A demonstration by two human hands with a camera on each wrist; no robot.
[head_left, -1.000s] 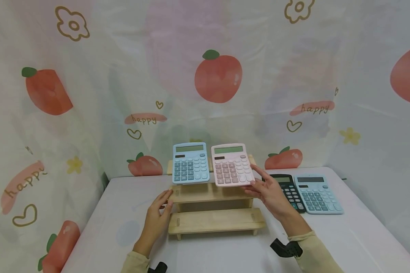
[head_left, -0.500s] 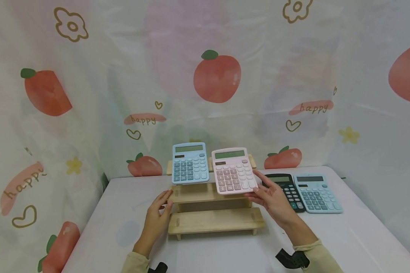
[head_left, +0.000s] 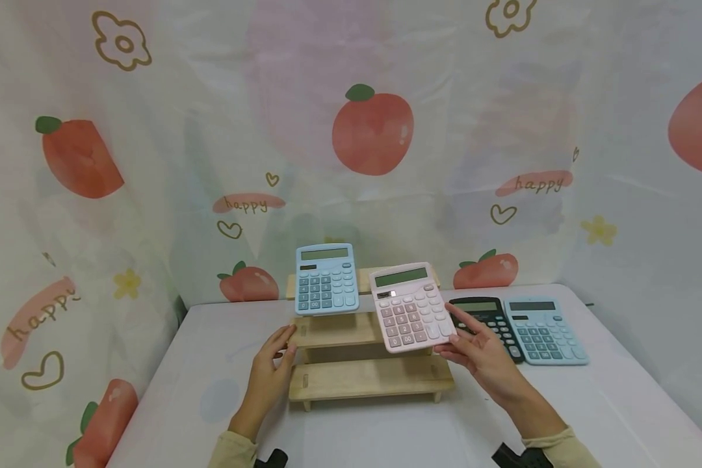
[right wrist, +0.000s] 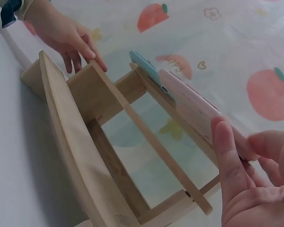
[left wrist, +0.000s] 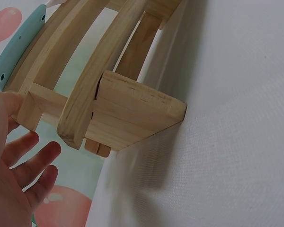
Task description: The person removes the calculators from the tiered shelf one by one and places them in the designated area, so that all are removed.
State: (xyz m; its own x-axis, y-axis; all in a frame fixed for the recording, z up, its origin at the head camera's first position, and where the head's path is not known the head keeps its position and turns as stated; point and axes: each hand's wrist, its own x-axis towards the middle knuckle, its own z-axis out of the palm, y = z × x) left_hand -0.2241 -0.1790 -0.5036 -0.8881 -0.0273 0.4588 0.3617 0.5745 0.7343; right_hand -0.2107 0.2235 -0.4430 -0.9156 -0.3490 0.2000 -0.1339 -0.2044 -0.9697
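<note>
In the head view my right hand (head_left: 485,357) pinches the lower right corner of a pink calculator (head_left: 412,309), tilted and held in front of the stepped wooden stand (head_left: 371,378). The right wrist view shows thumb and fingers on either side of the calculator's (right wrist: 191,101) edge. A light blue calculator (head_left: 326,279) leans upright on the stand's top tier, at the left. My left hand (head_left: 268,370) holds the left end of the middle tier between thumb and forefinger; its other fingers hang loosely bent in the left wrist view (left wrist: 31,163).
To the right of the stand, a black calculator (head_left: 494,322) and another light blue calculator (head_left: 545,331) lie side by side on the white table (head_left: 380,435). Behind them hangs a fruit-patterned cloth (head_left: 433,214) that also covers both sides.
My right hand has drawn the pink calculator off the top tier, down, toward me and to the right, and it has tilted more. The left hand has kept its place on the stand.
</note>
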